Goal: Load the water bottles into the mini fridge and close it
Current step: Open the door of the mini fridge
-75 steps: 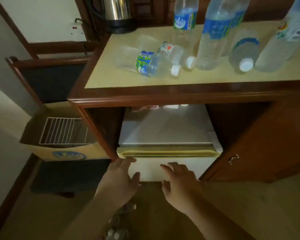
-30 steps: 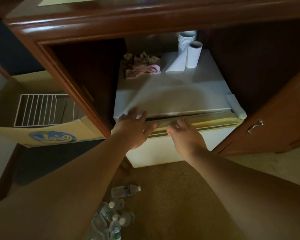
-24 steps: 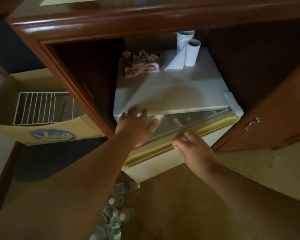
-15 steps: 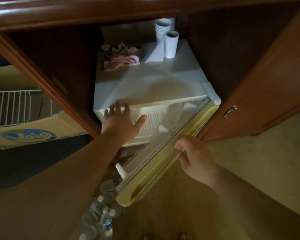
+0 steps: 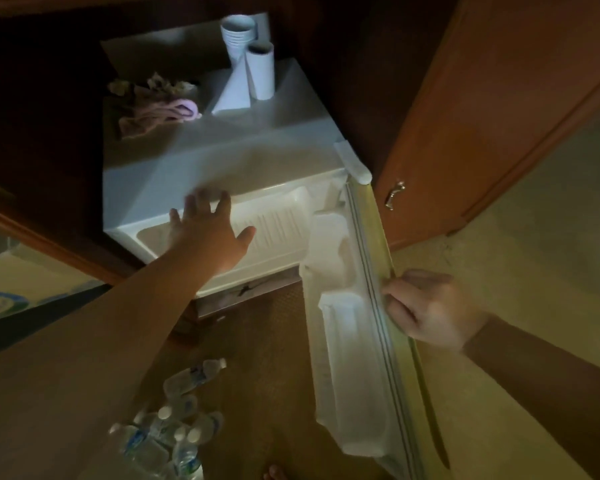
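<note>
A white mini fridge (image 5: 187, 174) sits inside a dark wooden cabinet. Its door (image 5: 354, 341) is swung wide to the right, showing white moulded shelves on the inside. My right hand (image 5: 426, 310) grips the door's outer edge. My left hand (image 5: 208, 233) hovers flat, fingers spread, over the fridge's front top edge and holds nothing. Several small water bottles (image 5: 174, 420) with blue labels lie in a heap on the carpet below the fridge. The fridge's inside below its top lip is hidden.
On top of the fridge stand a stack of paper cups (image 5: 238, 34), a paper roll (image 5: 261, 71) and a pink cloth (image 5: 160, 114). A wooden cabinet door (image 5: 465, 116) with a metal handle lies right of the fridge door. A cardboard box (image 5: 11, 292) shows at left.
The fridge door went from shut to wide open, pulled out and to the right by my right hand. My left hand stayed by the fridge's top front edge. The view dropped lower.
</note>
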{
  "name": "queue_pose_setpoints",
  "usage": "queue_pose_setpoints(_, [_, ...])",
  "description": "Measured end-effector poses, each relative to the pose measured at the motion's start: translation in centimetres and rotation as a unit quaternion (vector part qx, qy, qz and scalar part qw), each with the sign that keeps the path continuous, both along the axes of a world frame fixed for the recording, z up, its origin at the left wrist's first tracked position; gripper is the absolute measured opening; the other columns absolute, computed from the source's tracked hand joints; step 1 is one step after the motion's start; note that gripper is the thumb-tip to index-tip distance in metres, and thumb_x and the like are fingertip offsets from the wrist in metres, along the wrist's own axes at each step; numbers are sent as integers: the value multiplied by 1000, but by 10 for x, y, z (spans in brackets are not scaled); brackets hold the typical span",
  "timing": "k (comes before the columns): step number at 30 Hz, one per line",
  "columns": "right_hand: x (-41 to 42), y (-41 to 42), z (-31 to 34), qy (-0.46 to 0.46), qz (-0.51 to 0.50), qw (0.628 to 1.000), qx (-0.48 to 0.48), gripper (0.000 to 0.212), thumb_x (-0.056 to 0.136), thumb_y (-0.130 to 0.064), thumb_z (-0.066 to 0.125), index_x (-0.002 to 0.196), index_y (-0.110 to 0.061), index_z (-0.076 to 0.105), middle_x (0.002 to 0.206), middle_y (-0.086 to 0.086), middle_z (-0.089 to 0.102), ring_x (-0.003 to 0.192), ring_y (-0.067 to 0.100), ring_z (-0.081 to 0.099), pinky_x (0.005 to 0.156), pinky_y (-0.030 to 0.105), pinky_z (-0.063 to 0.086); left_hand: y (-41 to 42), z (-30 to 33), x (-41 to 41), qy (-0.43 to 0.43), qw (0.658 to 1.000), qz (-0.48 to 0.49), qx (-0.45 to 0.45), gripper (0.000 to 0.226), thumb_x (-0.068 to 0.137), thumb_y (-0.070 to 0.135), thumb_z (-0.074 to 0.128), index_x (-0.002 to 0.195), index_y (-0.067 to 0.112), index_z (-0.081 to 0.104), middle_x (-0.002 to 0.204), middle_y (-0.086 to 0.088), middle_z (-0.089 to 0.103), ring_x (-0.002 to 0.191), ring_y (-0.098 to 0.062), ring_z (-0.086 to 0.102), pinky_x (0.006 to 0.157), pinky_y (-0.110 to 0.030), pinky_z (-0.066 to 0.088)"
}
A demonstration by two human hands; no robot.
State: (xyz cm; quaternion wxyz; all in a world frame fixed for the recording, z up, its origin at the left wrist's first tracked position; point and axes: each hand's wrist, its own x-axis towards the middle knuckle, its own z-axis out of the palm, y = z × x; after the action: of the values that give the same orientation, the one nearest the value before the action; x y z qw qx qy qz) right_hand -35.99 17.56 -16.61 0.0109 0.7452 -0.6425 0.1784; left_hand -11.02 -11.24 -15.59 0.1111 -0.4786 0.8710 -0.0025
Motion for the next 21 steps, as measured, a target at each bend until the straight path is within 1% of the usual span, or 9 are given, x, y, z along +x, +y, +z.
queue_pose_setpoints(3, [-27, 10, 6, 26, 56, 998, 6, 15, 89, -6, 61, 98, -4, 73, 75, 5, 67, 67, 22, 62, 57, 36, 54, -5, -7, -9, 18, 1000, 0, -20, 88, 91, 75, 30, 159, 22, 15, 165, -17, 19, 151, -39, 21, 119, -59, 26])
queue_pose_setpoints(5, [-41, 16, 5, 25, 51, 998, -14, 20, 89, -7, 62, 104, -2, 74, 79, 7, 70, 71, 24, 66, 60, 36, 56, -4, -9, -16, 33, 999, 14, -31, 87, 90, 75, 34, 157, 21, 21, 160, -20, 27, 146, -41, 30, 115, -57, 33])
queue_pose_setpoints(8, [-50, 28, -3, 49, -10, 997, -51, 25, 91, -13, 66, 114, -5, 73, 79, 4, 72, 71, 22, 66, 64, 37, 57, 3, -9, -27, 33, 998, 41, -30, 97, 83, 83, 38, 155, 21, 21, 158, -24, 27, 145, -43, 30, 114, -56, 34])
queue_pose_setpoints(12, [-54, 29, 1, 32, -83, 989, -121, 17, 90, -11, 68, 103, -4, 76, 82, 6, 71, 70, 27, 65, 71, 43, 56, 5, -8, -34, 21, 998, 62, -25, 108, 73, 94, 32, 153, 22, 19, 159, -22, 24, 147, -44, 26, 116, -57, 32])
queue_pose_setpoints(14, [-53, 19, 15, -9, -122, 984, -129, 16, 90, -10, 65, 102, -6, 75, 85, 7, 68, 73, 28, 63, 66, 39, 54, 5, -7, -35, 19, 997, 68, -27, 110, 71, 96, 29, 152, 23, 19, 159, -23, 24, 148, -44, 24, 118, -57, 30])
queue_pose_setpoints(16, [-51, 5, 24, -53, -185, 978, -81, 26, 90, -15, 67, 115, -11, 71, 95, 6, 67, 78, 24, 62, 62, 30, 48, 8, -7, -37, 14, 997, 72, -28, 113, 70, 98, 28, 153, 22, 17, 161, -23, 21, 149, -44, 20, 119, -56, 27])
queue_pose_setpoints(18, [-47, -13, 23, -67, -245, 967, 8, 40, 91, -25, 68, 130, -17, 62, 105, 5, 62, 83, 19, 58, 66, 24, 41, 11, -7, -37, 18, 996, 78, -25, 115, 69, 99, 27, 154, 23, 14, 163, -22, 17, 151, -44, 16, 120, -56, 25])
queue_pose_setpoints(20, [-47, -30, 13, -58, -271, 957, 83, 46, 95, -36, 62, 137, -19, 54, 109, 5, 58, 88, 16, 51, 71, 26, 41, 14, -8, -37, 27, 996, 84, -19, 116, 68, 99, 29, 155, 25, 9, 165, -20, 10, 153, -43, 11, 122, -56, 21])
queue_pose_setpoints(21, [-47, -36, 9, -53, -283, 951, 112, 46, 96, -40, 58, 137, -19, 51, 110, 6, 56, 91, 17, 51, 73, 29, 45, 15, -8, -37, 27, 996, 85, -17, 117, 68, 99, 28, 156, 26, 6, 167, -19, 7, 154, -42, 8, 123, -56, 19])
